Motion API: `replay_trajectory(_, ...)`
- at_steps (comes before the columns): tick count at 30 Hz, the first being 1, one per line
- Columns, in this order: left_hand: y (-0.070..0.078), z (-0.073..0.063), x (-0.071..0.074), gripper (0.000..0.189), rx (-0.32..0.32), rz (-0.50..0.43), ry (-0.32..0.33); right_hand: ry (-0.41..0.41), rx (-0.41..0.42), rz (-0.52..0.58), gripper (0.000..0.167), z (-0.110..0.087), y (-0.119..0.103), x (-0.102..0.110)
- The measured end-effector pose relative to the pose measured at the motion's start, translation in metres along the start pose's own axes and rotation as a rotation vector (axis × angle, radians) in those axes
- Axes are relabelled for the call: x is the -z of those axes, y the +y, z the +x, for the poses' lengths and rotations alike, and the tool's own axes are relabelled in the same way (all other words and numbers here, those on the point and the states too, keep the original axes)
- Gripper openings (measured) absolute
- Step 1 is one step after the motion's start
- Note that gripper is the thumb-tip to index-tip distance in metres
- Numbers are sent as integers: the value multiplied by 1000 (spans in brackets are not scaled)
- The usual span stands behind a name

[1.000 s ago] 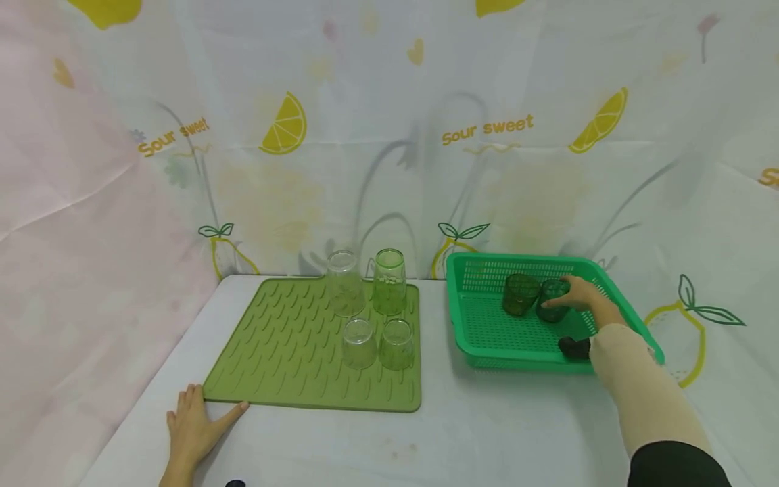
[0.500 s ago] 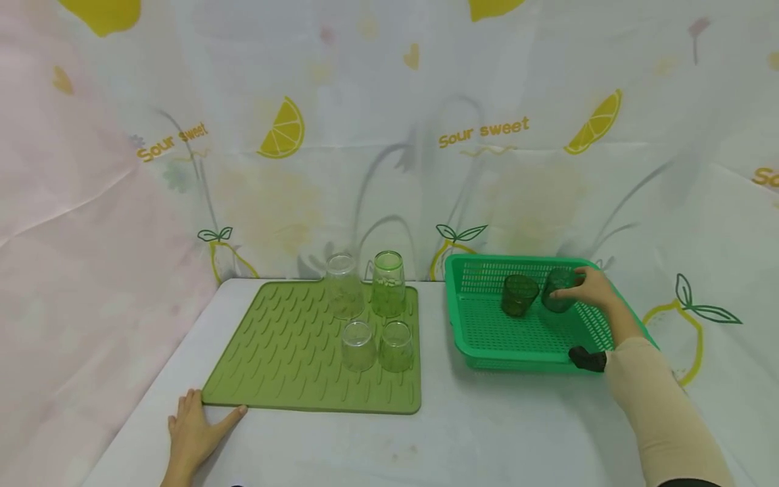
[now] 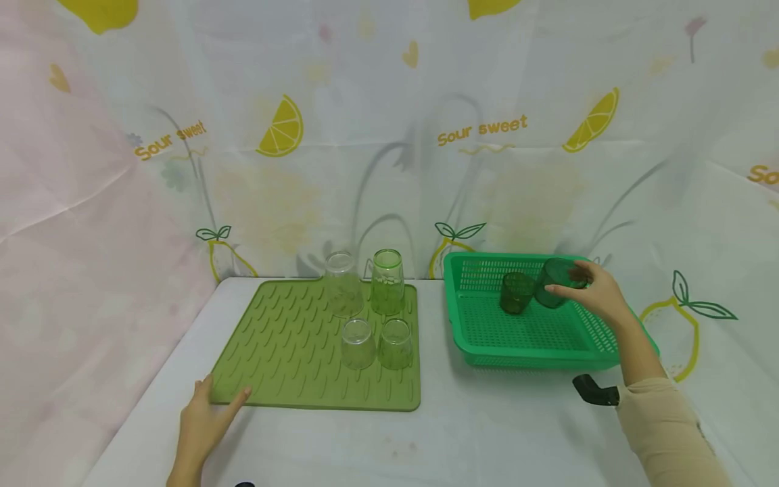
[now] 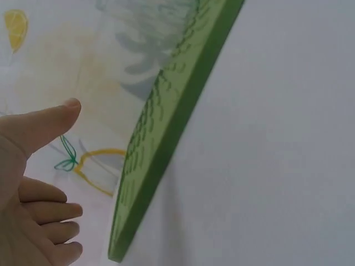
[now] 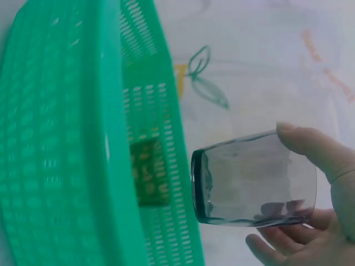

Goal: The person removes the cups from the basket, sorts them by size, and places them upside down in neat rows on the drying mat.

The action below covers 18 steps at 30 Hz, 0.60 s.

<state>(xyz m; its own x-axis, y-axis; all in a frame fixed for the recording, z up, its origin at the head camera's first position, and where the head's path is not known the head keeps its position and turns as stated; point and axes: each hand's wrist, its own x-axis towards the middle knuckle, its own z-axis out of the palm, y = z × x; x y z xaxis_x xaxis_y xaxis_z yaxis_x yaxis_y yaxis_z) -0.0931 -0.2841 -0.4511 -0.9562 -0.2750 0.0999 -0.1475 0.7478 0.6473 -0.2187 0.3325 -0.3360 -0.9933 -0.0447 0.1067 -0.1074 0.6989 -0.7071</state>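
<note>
Lemon-printed cloth (image 3: 341, 74) hangs behind a white table (image 3: 316, 446). The right hand (image 3: 599, 297) pinches a smoky glass (image 3: 551, 284) between thumb and fingers near one end, holding it tilted over the back right of the green basket (image 3: 541, 358). Smooth walls and so end-heavy a hold could, I judge, let it slip or swing and fall onto the plastic. Just beside it, a dark green glass (image 3: 516, 293) sits in the basket; I cannot tell from above whether they touch, but a sideways sweep might knock them together. Carried low, the glass could also catch the rim. Farther off, four glasses (image 3: 388, 284) stand close together on the green mat (image 3: 280, 352), where one bump might topple a neighbour. At its near left corner the left hand (image 3: 203, 419), thumb spread from the fingers, holds nothing; a careless push there could shift the mat.
</note>
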Motion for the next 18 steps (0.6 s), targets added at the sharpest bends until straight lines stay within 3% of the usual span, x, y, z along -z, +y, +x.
replay_trajectory(3,15,-1,3,72,-31,-97,14,47,39,76,87,-12,-10,-4)
replay_trajectory(9,46,-1,4,54,-65,-328,-49,149,127,257,74,-32,-25,-22)
replay_trajectory(15,80,-6,-7,48,-148,-443,-125,112,209,582,65,-46,-35,-45)
replay_trajectory(18,95,-8,-14,47,-166,-505,-174,94,242,688,63,-53,-41,-55)
